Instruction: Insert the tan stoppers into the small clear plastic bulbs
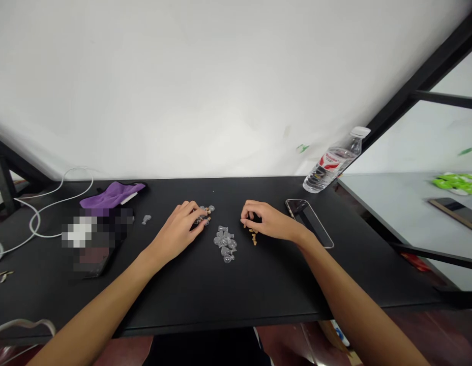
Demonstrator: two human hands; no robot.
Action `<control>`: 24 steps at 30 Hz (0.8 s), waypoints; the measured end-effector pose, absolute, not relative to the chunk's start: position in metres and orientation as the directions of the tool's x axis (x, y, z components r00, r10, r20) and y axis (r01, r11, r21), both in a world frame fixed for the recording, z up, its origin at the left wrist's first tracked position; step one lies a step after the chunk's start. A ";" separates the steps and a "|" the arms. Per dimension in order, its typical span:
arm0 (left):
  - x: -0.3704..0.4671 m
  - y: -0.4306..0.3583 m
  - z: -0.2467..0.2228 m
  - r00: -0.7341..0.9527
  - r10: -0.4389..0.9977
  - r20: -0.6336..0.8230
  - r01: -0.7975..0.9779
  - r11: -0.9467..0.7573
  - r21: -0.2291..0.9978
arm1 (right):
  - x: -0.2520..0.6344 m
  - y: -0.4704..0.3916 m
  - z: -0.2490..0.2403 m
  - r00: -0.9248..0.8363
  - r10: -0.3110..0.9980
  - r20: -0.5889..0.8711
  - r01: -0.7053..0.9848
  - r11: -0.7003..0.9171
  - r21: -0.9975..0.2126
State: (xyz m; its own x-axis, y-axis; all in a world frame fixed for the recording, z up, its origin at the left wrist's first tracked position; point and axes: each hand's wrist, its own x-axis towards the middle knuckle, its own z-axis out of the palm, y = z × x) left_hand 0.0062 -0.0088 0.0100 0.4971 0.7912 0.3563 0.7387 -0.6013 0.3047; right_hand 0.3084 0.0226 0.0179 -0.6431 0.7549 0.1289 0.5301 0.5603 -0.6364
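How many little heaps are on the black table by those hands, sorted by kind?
Clear heap between the hands: 1
Mixed clear-and-tan heap at the left hand: 1
Tan heap by the right hand: 1
Total: 3

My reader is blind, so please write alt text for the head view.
A person's left hand is over tiny tan-topped bottles on a black table; the right hand is at tan cork-like pieces. Between them lie clear flask-shaped bottles; to the right, a smartphone and a water bottle.
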 end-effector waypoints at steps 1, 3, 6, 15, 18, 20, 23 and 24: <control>0.007 -0.009 0.008 0.502 0.790 0.352 0.745 -0.602 0.289 | 0.308 0.022 0.018 -0.648 0.752 0.121 0.528 0.558 -0.640; 0.009 -0.009 0.003 0.517 0.783 0.346 0.749 -0.609 0.259 | 0.308 0.022 0.017 -0.661 0.744 0.099 0.528 0.555 -0.642; 0.010 -0.007 -0.004 0.545 0.765 0.343 0.738 -0.632 0.237 | 0.309 0.023 0.014 -0.671 0.737 0.081 0.536 0.557 -0.634; 0.009 -0.005 -0.007 0.565 0.751 0.342 0.717 -0.652 0.247 | 0.311 0.024 0.016 -0.636 0.769 0.065 0.577 0.530 -0.622; 0.010 -0.006 -0.006 0.563 0.747 0.352 0.727 -0.651 0.219 | 0.309 0.024 0.017 -0.648 0.759 0.066 0.561 0.534 -0.633; 0.010 -0.006 -0.006 0.556 0.750 0.358 0.737 -0.644 0.205 | 0.310 0.024 0.017 -0.662 0.746 0.063 0.550 0.542 -0.635; 0.010 -0.007 -0.007 0.552 0.755 0.353 0.740 -0.639 0.209 | 0.312 0.024 0.016 -0.675 0.736 0.054 0.554 0.553 -0.622; 0.010 -0.007 -0.007 0.552 0.756 0.352 0.739 -0.639 0.214 | 0.313 0.024 0.016 -0.678 0.734 0.050 0.555 0.555 -0.620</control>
